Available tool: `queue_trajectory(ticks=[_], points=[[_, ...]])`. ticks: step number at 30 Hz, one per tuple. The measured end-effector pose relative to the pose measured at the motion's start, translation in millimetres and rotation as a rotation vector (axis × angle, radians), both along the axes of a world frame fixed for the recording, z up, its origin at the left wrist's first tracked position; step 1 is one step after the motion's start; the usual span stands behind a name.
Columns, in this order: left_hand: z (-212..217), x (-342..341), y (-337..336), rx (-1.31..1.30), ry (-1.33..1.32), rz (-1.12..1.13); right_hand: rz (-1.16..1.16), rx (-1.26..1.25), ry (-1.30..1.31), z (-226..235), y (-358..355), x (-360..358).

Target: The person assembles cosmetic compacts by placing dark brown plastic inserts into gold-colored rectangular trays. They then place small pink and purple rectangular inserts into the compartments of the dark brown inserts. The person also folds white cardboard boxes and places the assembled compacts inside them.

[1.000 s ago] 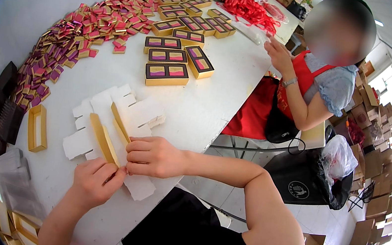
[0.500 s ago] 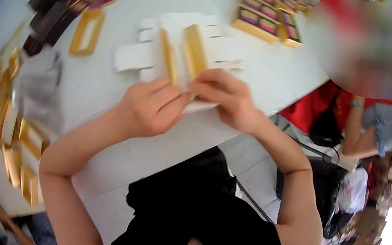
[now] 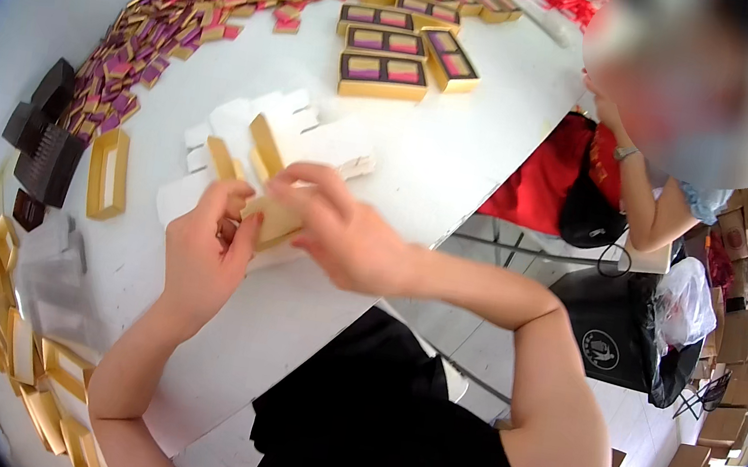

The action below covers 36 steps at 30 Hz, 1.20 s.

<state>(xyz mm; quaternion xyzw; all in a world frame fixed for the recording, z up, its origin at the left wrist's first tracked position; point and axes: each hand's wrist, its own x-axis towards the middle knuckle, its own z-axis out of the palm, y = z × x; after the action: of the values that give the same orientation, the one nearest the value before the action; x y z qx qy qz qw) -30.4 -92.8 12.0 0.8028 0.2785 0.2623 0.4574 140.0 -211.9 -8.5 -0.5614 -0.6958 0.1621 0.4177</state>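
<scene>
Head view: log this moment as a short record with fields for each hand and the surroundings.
left hand: grip on the near end of a gold cardboard piece
right hand: fingers closed on the same piece from above
under the hands: flat white cardboard blanks on the white table
far side: gold boxes with pink and purple inserts; a heap of small pink and gold packets
left edge: gold frames, dark trays
co-worker: forearm at the table's right end

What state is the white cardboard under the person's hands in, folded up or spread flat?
Mostly spread flat: the white cardboard lies open on the table with its tabs splayed outward, while gold strips stand up from it.
</scene>
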Motion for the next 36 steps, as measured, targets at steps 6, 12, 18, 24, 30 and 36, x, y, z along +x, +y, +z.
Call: queue_trajectory(ticks=[6, 12, 18, 24, 30, 36], points=[[-7.2, 16.0, 7.8, 0.193, -0.013, -0.096, -0.228, 0.467, -0.484, -16.6, 1.8, -6.2], [-12.8, 8.9, 22.2, -0.063, -0.032, -0.196, -0.108, 0.47, -0.556, -13.3, 14.4, -1.1], [49.9, 26.1, 59.3, 0.679, 0.096, -0.542, 0.141, 0.248, -0.515, -14.4, 37.2, 21.9], [19.1, 57.3, 97.3, 0.785, 0.284, -0.726, 0.163, 0.095, -0.756, 13.5, 34.2, 15.4], [6.3, 50.8, 99.0, 0.834, 0.239, -0.613, 0.066, 0.048, -0.477, -2.2, 24.8, 20.9], [37.0, 8.1, 63.1, 0.664, 0.106, -0.374, -0.002, 0.013, -0.037, 43.0, 9.7, 44.3]])
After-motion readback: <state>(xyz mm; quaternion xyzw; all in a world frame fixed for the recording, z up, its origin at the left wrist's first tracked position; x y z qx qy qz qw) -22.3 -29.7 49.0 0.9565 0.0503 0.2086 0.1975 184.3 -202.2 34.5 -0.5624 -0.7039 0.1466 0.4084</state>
